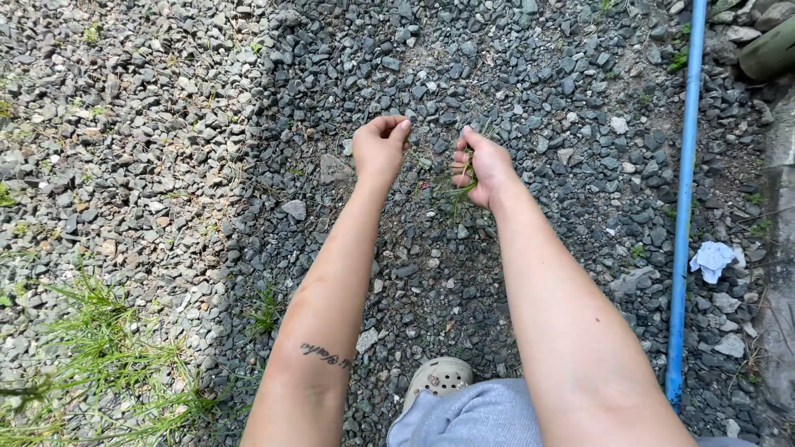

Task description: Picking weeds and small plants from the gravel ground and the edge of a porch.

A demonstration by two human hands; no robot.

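Both my arms reach forward over grey gravel (513,83). My right hand (484,165) is closed around a small bunch of thin green grass blades (460,192) that hang down from the fist. My left hand (381,147) is just to its left, fingers curled in with the thumb up; nothing shows inside it. The two hands are a short gap apart, a little above the stones.
A long blue pipe (684,199) runs along the right side. A crumpled white cloth (712,260) lies beside it. Tufts of grass (108,348) grow at the lower left. My beige clog (439,377) and grey trouser leg (472,418) are below.
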